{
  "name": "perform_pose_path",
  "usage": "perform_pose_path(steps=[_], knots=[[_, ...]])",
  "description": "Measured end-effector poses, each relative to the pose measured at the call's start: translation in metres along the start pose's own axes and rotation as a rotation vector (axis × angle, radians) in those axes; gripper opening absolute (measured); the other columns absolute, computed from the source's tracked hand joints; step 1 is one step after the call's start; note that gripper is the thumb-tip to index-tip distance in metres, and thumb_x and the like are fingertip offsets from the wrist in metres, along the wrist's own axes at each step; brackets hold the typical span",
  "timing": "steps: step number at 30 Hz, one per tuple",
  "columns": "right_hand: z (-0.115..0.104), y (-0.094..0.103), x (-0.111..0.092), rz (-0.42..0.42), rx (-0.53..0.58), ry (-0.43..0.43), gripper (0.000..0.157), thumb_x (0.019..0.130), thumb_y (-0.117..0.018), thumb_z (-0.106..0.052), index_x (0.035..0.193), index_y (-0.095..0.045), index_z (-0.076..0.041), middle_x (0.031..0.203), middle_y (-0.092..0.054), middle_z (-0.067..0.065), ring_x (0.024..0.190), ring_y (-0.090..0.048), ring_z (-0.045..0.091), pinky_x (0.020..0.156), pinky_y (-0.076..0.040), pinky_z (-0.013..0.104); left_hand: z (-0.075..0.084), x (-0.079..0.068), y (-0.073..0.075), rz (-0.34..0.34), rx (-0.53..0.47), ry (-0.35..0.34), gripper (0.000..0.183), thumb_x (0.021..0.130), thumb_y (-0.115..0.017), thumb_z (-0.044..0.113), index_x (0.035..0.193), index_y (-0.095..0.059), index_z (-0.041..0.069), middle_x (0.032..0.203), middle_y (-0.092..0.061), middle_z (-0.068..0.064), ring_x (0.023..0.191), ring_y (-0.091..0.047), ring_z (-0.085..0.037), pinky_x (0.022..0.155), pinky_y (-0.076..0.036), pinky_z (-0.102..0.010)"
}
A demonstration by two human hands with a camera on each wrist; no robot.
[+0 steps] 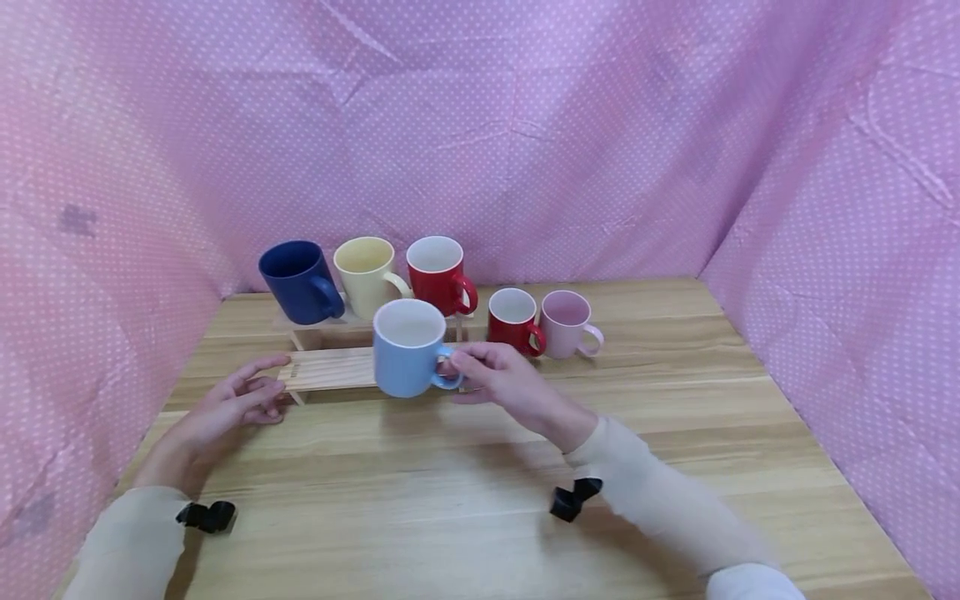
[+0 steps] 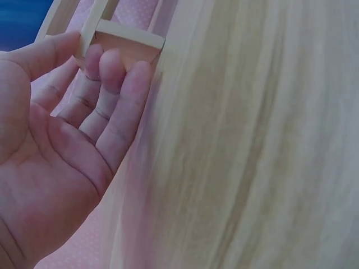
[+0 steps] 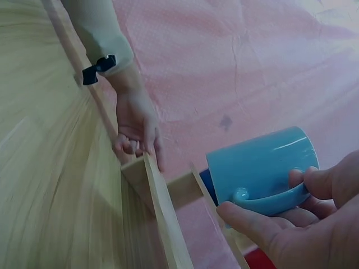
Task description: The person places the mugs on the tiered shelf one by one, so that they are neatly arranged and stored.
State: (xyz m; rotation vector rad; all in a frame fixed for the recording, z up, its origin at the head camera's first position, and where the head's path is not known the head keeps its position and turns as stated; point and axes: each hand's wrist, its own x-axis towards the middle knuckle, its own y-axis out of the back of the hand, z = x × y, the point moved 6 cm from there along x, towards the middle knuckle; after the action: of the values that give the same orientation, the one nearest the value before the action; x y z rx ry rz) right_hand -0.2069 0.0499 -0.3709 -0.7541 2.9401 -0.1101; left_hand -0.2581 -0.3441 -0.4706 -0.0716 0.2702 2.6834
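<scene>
My right hand [image 1: 510,387] grips a light blue mug [image 1: 405,358] by its handle, upright and overlapping the lower shelf in the head view. From the right wrist view, the thumb and fingers close round the handle of the mug [image 3: 261,165]. At the left end of a two-tier wooden rack [image 1: 330,369], my left hand [image 1: 236,400] pinches the board's end between thumb and index finger; the other fingers curl beside the rack's end piece [image 2: 132,35]. On the upper tier stand a dark blue mug [image 1: 295,283], a cream mug [image 1: 365,279] and a red mug [image 1: 435,275].
Right of the rack, a smaller red mug [image 1: 512,321] and a pink mug [image 1: 566,325] stand side by side on the wooden table [image 1: 420,517]. Pink dotted cloth [image 1: 480,150] hangs behind and along both sides.
</scene>
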Motion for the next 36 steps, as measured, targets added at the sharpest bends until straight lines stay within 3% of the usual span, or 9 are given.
perform_pose_path(steps=[4, 8, 19, 26, 29, 33, 36], knots=[[0.003, -0.024, 0.023, -0.002, -0.026, -0.010, 0.031, 0.106, -0.057, -0.017, 0.130, -0.061, 0.003, 0.123, -0.063, 0.017, 0.116, -0.065, 0.029, 0.095, -0.055, 0.048, 0.001, 0.002, 0.000, 0.027, 0.041, 0.001, 0.051, 0.108, -0.052, 0.015, 0.155, -0.035, 0.009, 0.109, -0.063, -0.004, 0.082, -0.065, -0.017, 0.079, -0.062, -0.038], [0.011, -0.042, 0.043, 0.018, -0.034, -0.027, 0.030, 0.105, -0.058, -0.019, 0.128, -0.064, -0.002, 0.121, -0.065, 0.013, 0.115, -0.065, 0.026, 0.092, -0.057, 0.044, 0.002, 0.003, -0.002, 0.048, 0.010, 0.015, 0.049, 0.107, -0.054, 0.015, 0.153, -0.039, 0.009, 0.107, -0.064, -0.005, 0.081, -0.066, -0.017, 0.077, -0.063, -0.037], [0.032, -0.063, 0.076, 0.099, -0.085, -0.053, 0.026, 0.102, -0.062, -0.022, 0.124, -0.069, -0.008, 0.118, -0.068, 0.003, 0.112, -0.066, 0.023, 0.089, -0.059, 0.039, 0.000, 0.003, -0.009, 0.081, -0.266, 0.159, 0.038, 0.103, -0.061, 0.015, 0.140, -0.052, 0.020, 0.101, -0.069, -0.008, 0.083, -0.068, -0.017, 0.075, -0.062, -0.036], [0.043, -0.077, 0.087, 0.132, -0.176, -0.010, 0.023, 0.102, -0.064, -0.024, 0.119, -0.072, -0.011, 0.109, -0.068, -0.001, 0.100, -0.067, 0.020, 0.086, -0.060, 0.038, -0.001, -0.001, -0.010, 0.107, -0.224, 0.233, 0.034, 0.103, -0.062, 0.021, 0.136, -0.053, 0.025, 0.099, -0.071, -0.005, 0.082, -0.068, -0.017, 0.078, -0.062, -0.038], [0.044, -0.082, 0.088, 0.155, -0.272, 0.026, 0.024, 0.102, -0.064, -0.027, 0.117, -0.073, -0.011, 0.100, -0.069, 0.002, 0.087, -0.065, 0.019, 0.078, -0.061, 0.030, -0.002, -0.002, -0.009, 0.120, -0.197, 0.250, 0.035, 0.103, -0.063, 0.023, 0.136, -0.052, 0.026, 0.098, -0.071, -0.003, 0.082, -0.069, -0.017, 0.078, -0.062, -0.040], [0.041, -0.088, 0.088, 0.154, -0.370, 0.045, 0.025, 0.103, -0.062, -0.033, 0.110, -0.073, -0.012, 0.079, -0.062, 0.004, 0.068, -0.055, 0.015, 0.058, -0.048, 0.022, 0.000, -0.003, -0.009, 0.121, -0.131, 0.245, 0.034, 0.104, -0.062, 0.027, 0.136, -0.052, 0.029, 0.097, -0.072, -0.002, 0.082, -0.069, -0.016, 0.077, -0.063, -0.041], [0.037, -0.091, 0.088, 0.126, -0.411, 0.050, 0.028, 0.103, -0.060, -0.037, 0.095, -0.071, -0.012, 0.067, -0.053, 0.003, 0.061, -0.048, 0.014, 0.052, -0.038, 0.022, 0.003, -0.004, -0.009, 0.123, -0.099, 0.228, 0.034, 0.104, -0.062, 0.029, 0.136, -0.052, 0.030, 0.096, -0.072, -0.003, 0.080, -0.068, -0.016, 0.074, -0.063, -0.040]])
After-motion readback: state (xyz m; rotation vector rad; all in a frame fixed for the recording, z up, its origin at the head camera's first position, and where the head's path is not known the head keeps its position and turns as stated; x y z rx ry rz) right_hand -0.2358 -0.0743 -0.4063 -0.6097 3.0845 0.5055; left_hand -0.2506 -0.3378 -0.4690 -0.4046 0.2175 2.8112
